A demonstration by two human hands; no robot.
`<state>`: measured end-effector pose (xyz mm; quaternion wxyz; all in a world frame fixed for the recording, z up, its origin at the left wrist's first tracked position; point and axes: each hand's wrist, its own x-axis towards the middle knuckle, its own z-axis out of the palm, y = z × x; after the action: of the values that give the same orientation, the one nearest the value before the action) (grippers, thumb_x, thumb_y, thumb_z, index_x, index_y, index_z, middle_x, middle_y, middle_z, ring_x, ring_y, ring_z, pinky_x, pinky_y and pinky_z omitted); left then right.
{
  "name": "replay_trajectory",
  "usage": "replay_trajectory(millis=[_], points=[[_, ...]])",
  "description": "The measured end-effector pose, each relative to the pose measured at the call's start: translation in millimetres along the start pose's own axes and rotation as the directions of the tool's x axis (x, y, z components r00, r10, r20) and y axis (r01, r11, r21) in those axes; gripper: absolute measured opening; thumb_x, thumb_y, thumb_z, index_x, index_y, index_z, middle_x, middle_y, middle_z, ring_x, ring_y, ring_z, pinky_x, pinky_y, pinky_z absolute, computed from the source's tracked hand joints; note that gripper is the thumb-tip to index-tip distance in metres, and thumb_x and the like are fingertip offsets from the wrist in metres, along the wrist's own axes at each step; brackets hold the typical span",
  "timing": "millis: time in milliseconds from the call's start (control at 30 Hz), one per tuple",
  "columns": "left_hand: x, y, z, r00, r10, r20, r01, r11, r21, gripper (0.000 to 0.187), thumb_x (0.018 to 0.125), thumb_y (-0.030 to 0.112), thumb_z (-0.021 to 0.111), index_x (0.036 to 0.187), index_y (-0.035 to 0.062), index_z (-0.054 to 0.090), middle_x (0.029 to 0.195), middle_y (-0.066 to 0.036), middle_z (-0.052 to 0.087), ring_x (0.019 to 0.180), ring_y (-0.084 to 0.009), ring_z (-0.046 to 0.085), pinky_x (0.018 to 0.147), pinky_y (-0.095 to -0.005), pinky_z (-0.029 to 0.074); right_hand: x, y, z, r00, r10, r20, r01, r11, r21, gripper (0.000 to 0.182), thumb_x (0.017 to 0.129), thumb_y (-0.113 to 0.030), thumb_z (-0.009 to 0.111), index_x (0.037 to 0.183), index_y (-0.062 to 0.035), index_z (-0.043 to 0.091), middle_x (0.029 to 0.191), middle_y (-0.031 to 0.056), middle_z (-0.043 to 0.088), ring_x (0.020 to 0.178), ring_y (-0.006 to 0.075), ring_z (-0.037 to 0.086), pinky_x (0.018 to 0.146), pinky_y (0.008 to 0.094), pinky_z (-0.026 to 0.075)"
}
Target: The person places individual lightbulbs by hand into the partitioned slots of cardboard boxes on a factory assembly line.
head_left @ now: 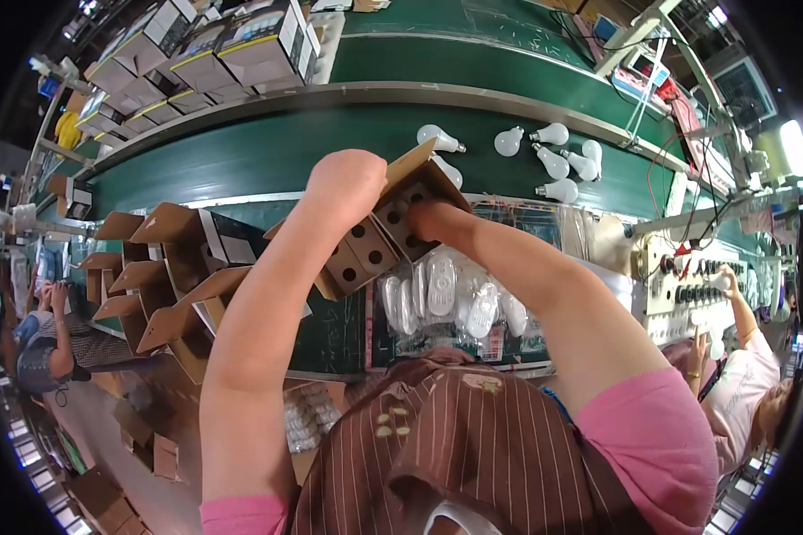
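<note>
A brown cardboard box point(417, 168) stands tilted in front of me, its flap raised. My left hand point(348, 178) is closed at its left upper edge, with the fingertips hidden behind the cardboard. Inside the box lies a cardboard insert point(372, 245) with round holes. My right hand point(426, 221) reaches into the box against this insert; its fingers are mostly hidden. Just below the box are white remote controls point(441, 283) in clear plastic bags. A white light bulb point(439, 137) rests right behind the flap, with another partly covered.
Several loose bulbs point(551, 162) lie on the green belt point(330, 125) to the right. Open cardboard boxes point(165, 281) crowd the left side. Printed cartons point(263, 45) stand on the shelf behind. At far right a co-worker's hand point(728, 282) is at a socket panel point(665, 290).
</note>
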<state>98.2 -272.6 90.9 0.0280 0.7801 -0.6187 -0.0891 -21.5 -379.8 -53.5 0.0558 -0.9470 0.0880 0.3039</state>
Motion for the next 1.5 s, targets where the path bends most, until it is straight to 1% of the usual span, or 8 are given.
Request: replay_trajectory(millis=[67, 167, 333, 600, 767, 900, 1333, 1500], points=[[-6.7, -6.8, -10.6, 1.0, -0.025, 0.007, 0.025, 0.999, 0.027, 0.022, 0.087, 0.022, 0.062, 0.081, 0.0013, 0.069, 0.082, -0.02, 0.067, 0.083, -0.0385, 0.065, 0.075, -0.0478, 0.052, -27.6, 10.4, -28.6, 0.965, -0.224, -0.137, 0.219, 0.974, -0.051, 0.022, 0.083, -0.022, 0.062, 0.096, -0.0079, 0.072, 0.112, 0.0131, 0.067, 0.098, 0.0321, 0.066, 0.082, 0.0403, 0.053], [-12.6, -24.0, -10.2, 0.992, -0.119, 0.041, 0.118, 0.993, 0.01, 0.023, 0.088, 0.021, 0.061, 0.08, 0.0004, 0.068, 0.081, -0.02, 0.067, 0.083, -0.0394, 0.064, 0.075, -0.0478, 0.051, -83.7, 34.1, -119.6, 0.963, -0.13, -0.237, 0.228, 0.861, 0.455, 0.027, 0.084, -0.025, 0.06, 0.095, -0.0007, 0.067, 0.088, 0.0143, 0.07, 0.073, 0.0262, 0.069, 0.063, 0.0356, 0.055], [-17.6, -30.8, -12.0, 0.985, -0.162, 0.059, 0.163, 0.987, -0.005, 0.022, 0.088, 0.019, 0.062, 0.081, 0.0004, 0.07, 0.081, -0.02, 0.067, 0.08, -0.0373, 0.066, 0.073, -0.0467, 0.053, 52.2, 113.5, -89.0, 0.719, 0.367, -0.59, -0.215, 0.925, 0.313, 0.04, 0.086, -0.039, 0.059, 0.116, -0.0126, 0.063, 0.102, 0.0148, 0.069, 0.101, 0.0318, 0.066, 0.086, 0.0433, 0.054], [-17.0, -37.3, -10.8, 0.991, -0.137, 0.002, 0.137, 0.989, -0.062, 0.022, 0.088, 0.021, 0.062, 0.082, 0.0007, 0.068, 0.081, -0.018, 0.066, 0.082, -0.0367, 0.064, 0.075, -0.0466, 0.052, 49.7, 122.0, -59.6, 0.861, 0.393, -0.323, -0.308, 0.908, 0.283, 0.061, 0.071, -0.03, 0.072, 0.125, -0.0094, 0.051, 0.115, 0.0176, 0.066, 0.106, 0.0368, 0.064, 0.089, 0.0444, 0.052], [-15.4, -41.5, -11.0, 0.987, -0.15, 0.062, 0.155, 0.985, -0.076, 0.026, 0.087, 0.023, 0.063, 0.082, -0.0019, 0.065, 0.083, -0.022, 0.065, 0.084, -0.0408, 0.062, 0.075, -0.0491, 0.049, -112.0, 85.5, -98.7, 0.781, 0.242, -0.576, 0.482, 0.353, 0.802, 0.06, 0.076, -0.019, 0.074, 0.13, -0.0029, 0.053, 0.111, 0.0134, 0.065, 0.103, 0.0179, 0.063, 0.088, 0.0303, 0.051], [-15.8, -37.9, -14.6, 0.985, -0.149, 0.091, 0.156, 0.984, -0.088, 0.027, 0.088, 0.024, 0.062, 0.085, -0.0027, 0.065, 0.084, -0.022, 0.065, 0.083, -0.0399, 0.062, 0.075, -0.0481, 0.049, -101.0, 0.6, -77.0, 0.855, 0.089, -0.511, 0.323, 0.68, 0.658, 0.059, 0.075, -0.013, 0.075, 0.13, -0.0057, 0.053, 0.116, 0.0116, 0.063, 0.107, 0.0196, 0.061, 0.09, 0.0338, 0.051], [-21.3, -50.2, -6.8, 0.994, -0.109, 0.029, 0.111, 0.991, -0.079, 0.027, 0.088, 0.023, 0.061, 0.084, -0.0028, 0.066, 0.082, -0.022, 0.065, 0.083, -0.0396, 0.063, 0.075, -0.0483, 0.05, 8.1, -30.0, -37.5, 0.908, -0.124, -0.401, 0.252, 0.925, 0.284, 0.054, 0.078, -0.018, 0.074, 0.126, -0.0024, 0.055, 0.116, 0.0202, 0.063, 0.108, 0.0367, 0.062, 0.089, 0.0432, 0.051], [-23.3, -49.9, -6.5, 0.985, -0.166, 0.045, 0.17, 0.978, -0.123, 0.025, 0.087, 0.022, 0.062, 0.082, -0.0027, 0.066, 0.081, -0.022, 0.065, 0.082, -0.0391, 0.063, 0.075, -0.048, 0.05, -44.8, 46.3, -115.3, 0.825, 0.292, -0.484, 0.336, 0.434, 0.836, 0.03, 0.084, -0.012, 0.062, 0.112, -0.0015, 0.065, 0.099, 0.013, 0.071, 0.086, 0.0168, 0.068, 0.079, 0.0295, 0.053]])
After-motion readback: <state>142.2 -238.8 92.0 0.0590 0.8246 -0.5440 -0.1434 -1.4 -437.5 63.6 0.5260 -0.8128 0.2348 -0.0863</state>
